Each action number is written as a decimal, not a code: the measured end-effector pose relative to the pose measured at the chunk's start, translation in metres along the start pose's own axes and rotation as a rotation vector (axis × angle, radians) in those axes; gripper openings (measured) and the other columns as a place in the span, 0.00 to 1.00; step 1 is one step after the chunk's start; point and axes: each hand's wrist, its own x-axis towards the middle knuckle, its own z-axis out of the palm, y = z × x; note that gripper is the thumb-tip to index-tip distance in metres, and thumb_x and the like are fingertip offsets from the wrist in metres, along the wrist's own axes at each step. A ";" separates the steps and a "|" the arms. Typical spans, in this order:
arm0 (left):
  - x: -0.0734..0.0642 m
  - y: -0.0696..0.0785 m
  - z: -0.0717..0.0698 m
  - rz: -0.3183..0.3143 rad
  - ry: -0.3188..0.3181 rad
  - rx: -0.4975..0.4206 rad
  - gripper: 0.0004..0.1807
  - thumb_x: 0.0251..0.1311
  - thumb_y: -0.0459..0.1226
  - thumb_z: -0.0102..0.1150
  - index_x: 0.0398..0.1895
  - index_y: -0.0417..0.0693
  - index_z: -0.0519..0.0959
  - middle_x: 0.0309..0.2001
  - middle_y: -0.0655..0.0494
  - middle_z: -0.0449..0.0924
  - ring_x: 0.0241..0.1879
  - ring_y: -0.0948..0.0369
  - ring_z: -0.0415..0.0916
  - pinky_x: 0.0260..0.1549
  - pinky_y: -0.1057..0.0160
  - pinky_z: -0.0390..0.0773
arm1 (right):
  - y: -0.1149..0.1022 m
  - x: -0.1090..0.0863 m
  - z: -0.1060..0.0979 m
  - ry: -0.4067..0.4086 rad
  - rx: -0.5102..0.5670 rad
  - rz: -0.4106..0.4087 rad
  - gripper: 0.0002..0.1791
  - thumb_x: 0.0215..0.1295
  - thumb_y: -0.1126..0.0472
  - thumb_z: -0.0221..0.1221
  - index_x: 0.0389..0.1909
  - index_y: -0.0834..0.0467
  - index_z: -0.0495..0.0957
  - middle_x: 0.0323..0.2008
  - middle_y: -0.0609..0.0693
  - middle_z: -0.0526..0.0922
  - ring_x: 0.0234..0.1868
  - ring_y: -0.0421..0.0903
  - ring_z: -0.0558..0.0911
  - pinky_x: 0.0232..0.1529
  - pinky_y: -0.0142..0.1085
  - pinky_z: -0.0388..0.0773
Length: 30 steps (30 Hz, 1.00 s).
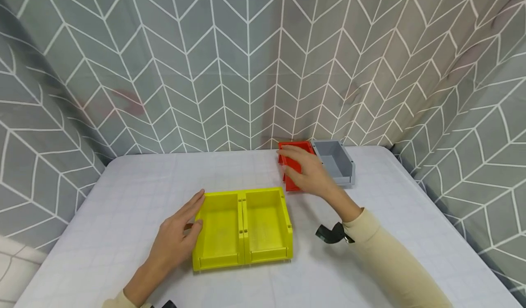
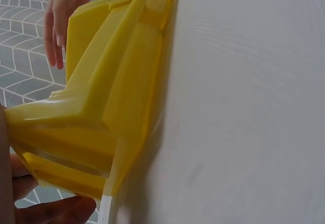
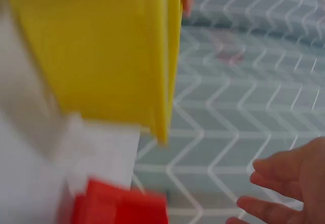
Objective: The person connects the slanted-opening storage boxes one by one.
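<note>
Two yellow storage bins (image 1: 222,225) stand side by side at the middle of the table in the head view. Along the outer wall of the left one lies my left hand (image 1: 174,237), its fingers extended against the side. A red bin (image 1: 293,184) sits farther back to the right, partly hidden under my right hand (image 1: 308,171). That hand hovers over it with fingers spread and nothing between them. In the right wrist view, the right hand (image 3: 284,183) appears apart from the red bin (image 3: 122,209).
Beside the red bin stands a grey bin (image 1: 337,161), near the table's back edge. A white cloth covers the table (image 1: 135,180). Grey patterned curtains (image 1: 230,70) enclose the back and sides.
</note>
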 end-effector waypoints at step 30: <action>-0.001 0.005 -0.002 -0.047 0.017 0.013 0.30 0.67 0.28 0.55 0.74 0.36 0.71 0.77 0.53 0.65 0.69 0.51 0.72 0.39 0.63 0.87 | 0.109 0.054 -0.006 -0.267 -0.220 0.257 0.17 0.72 0.72 0.57 0.59 0.68 0.81 0.49 0.63 0.84 0.47 0.59 0.81 0.52 0.52 0.82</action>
